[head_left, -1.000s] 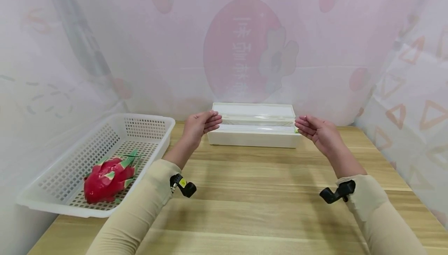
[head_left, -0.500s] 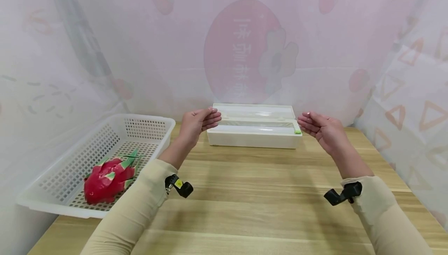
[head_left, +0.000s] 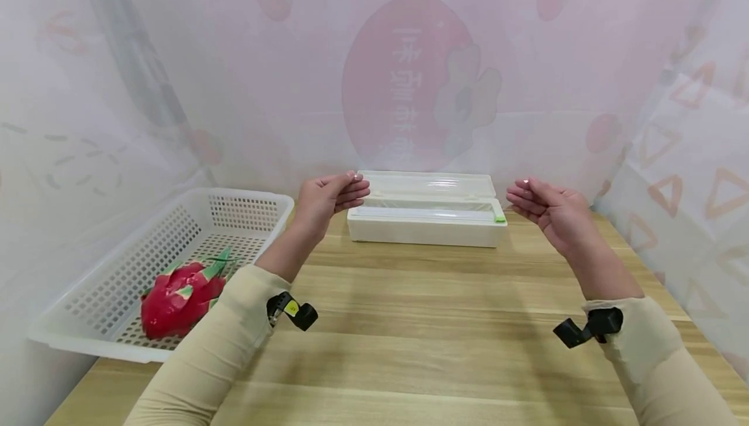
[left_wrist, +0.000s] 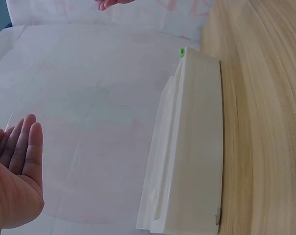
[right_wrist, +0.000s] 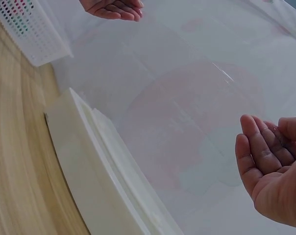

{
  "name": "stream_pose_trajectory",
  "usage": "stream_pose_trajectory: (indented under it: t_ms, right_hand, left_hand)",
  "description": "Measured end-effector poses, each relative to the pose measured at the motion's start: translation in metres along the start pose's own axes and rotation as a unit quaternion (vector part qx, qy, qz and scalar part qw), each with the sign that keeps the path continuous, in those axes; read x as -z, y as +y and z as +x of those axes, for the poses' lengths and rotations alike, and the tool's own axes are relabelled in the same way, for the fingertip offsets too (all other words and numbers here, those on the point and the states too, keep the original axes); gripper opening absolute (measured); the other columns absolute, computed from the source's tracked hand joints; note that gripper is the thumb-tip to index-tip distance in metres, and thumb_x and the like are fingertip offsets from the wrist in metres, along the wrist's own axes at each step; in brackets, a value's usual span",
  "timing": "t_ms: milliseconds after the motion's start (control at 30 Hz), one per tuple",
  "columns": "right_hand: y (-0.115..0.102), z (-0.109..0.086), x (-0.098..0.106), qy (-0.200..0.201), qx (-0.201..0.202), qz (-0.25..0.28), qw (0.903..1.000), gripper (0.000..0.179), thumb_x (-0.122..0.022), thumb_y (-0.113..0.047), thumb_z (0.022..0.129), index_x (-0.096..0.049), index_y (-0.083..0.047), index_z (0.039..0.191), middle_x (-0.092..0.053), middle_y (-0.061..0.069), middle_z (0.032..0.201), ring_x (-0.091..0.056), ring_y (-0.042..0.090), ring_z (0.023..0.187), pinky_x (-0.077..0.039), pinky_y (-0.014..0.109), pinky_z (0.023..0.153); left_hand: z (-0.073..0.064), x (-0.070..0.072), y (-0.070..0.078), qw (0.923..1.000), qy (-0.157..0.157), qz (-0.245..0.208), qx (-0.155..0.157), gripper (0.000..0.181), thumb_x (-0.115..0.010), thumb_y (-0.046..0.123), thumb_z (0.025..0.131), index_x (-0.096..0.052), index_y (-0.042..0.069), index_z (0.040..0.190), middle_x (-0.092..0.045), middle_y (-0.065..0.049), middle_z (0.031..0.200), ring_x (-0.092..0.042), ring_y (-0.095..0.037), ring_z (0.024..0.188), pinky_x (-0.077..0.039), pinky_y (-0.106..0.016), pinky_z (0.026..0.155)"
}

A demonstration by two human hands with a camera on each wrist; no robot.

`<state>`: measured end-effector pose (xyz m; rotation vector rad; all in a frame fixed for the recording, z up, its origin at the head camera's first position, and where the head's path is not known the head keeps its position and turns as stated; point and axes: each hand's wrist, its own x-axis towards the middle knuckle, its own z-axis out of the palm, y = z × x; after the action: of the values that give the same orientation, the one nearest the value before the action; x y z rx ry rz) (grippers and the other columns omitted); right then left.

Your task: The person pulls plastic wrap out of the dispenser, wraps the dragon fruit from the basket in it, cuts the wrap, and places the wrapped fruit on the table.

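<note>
My left hand and right hand are raised apart, each pinching thumb against fingers. Between them spans what looks like clear cling film, nearly invisible except for glints and faint creases in the wrist views. Behind and between the hands, a long white cling film dispenser sits on the table. Its lid is tipped back against the backdrop, and a green slider sits at its right end. Neither hand touches the dispenser. In the left wrist view my left palm faces inward.
At the left stands a white perforated basket with a red dragon fruit inside. My left forearm passes in front of the basket's right side. Wooden tabletop lies below the hands, and a printed curtain encloses the back and sides.
Both hands have moved farther apart and slightly up, left hand leftward and right hand rightward. More of the dispenser's right end shows. The basket and dragon fruit have stayed put.
</note>
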<state>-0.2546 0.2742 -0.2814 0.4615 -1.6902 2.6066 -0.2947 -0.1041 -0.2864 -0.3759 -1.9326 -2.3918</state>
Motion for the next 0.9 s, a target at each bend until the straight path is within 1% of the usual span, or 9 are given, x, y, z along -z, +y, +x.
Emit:
stream_pose_trajectory:
  t_ms: [233, 367, 467, 633, 733, 900]
  right_hand:
    - [-0.008, -0.006, -0.004, -0.015, 0.023, -0.006, 0.9996, 0.024, -0.053, -0.010, 0.100, -0.073, 0.003, 0.100, -0.073, 0.012, 0.096, -0.070, 0.019, 0.092, -0.054, 0.030, 0.084]
    - [-0.012, -0.008, -0.007, -0.027, 0.034, -0.002, 0.9991, 0.025, -0.050, -0.008, 0.101, -0.073, 0.003, 0.100, -0.073, 0.013, 0.096, -0.070, 0.019, 0.092, -0.054, 0.030, 0.083]
    - [-0.015, -0.011, -0.009, -0.032, 0.042, -0.001, 0.9986, 0.026, -0.050, -0.007, 0.101, -0.073, 0.004, 0.100, -0.073, 0.013, 0.096, -0.070, 0.020, 0.092, -0.054, 0.030, 0.083]
    - [-0.020, -0.013, -0.013, -0.038, 0.057, -0.003, 0.9976, 0.025, -0.050, -0.006, 0.100, -0.072, 0.006, 0.102, -0.073, 0.014, 0.097, -0.070, 0.021, 0.092, -0.054, 0.030, 0.083]
    - [-0.024, -0.015, -0.015, -0.046, 0.066, 0.007, 0.9968, 0.024, -0.050, -0.003, 0.100, -0.071, 0.007, 0.103, -0.072, 0.016, 0.097, -0.071, 0.023, 0.092, -0.054, 0.032, 0.084]
    - [-0.029, -0.020, -0.020, -0.053, 0.078, 0.018, 0.9954, 0.024, -0.048, 0.000, 0.100, -0.071, 0.009, 0.104, -0.072, 0.017, 0.097, -0.071, 0.025, 0.091, -0.054, 0.033, 0.084]
  left_hand:
    - [-0.005, -0.003, 0.010, 0.9998, -0.003, -0.006, -0.018, 0.030, -0.060, 0.014, 0.097, -0.066, -0.012, 0.109, -0.074, -0.010, 0.090, -0.072, -0.019, 0.083, -0.056, -0.034, 0.079]
    - [-0.008, -0.003, 0.017, 0.9998, -0.006, -0.003, -0.021, 0.029, -0.061, 0.014, 0.096, -0.067, -0.011, 0.108, -0.074, -0.010, 0.090, -0.072, -0.020, 0.083, -0.056, -0.034, 0.079]
    - [-0.011, -0.002, 0.021, 0.9997, -0.011, -0.001, -0.022, 0.031, -0.061, 0.014, 0.096, -0.066, -0.013, 0.110, -0.074, -0.010, 0.091, -0.072, -0.020, 0.084, -0.056, -0.034, 0.080]
    - [-0.015, -0.002, 0.028, 0.9992, -0.021, 0.006, -0.034, 0.033, -0.062, 0.015, 0.096, -0.064, -0.014, 0.111, -0.074, -0.010, 0.091, -0.072, -0.020, 0.084, -0.056, -0.034, 0.080]
    - [-0.018, -0.001, 0.031, 0.9986, -0.027, 0.007, -0.044, 0.032, -0.062, 0.014, 0.096, -0.065, -0.015, 0.110, -0.074, -0.010, 0.091, -0.072, -0.020, 0.084, -0.056, -0.034, 0.079]
    - [-0.022, -0.001, 0.038, 0.9966, -0.036, 0.011, -0.073, 0.029, -0.063, 0.013, 0.095, -0.067, -0.014, 0.106, -0.074, -0.010, 0.089, -0.072, -0.021, 0.081, -0.057, -0.035, 0.076]
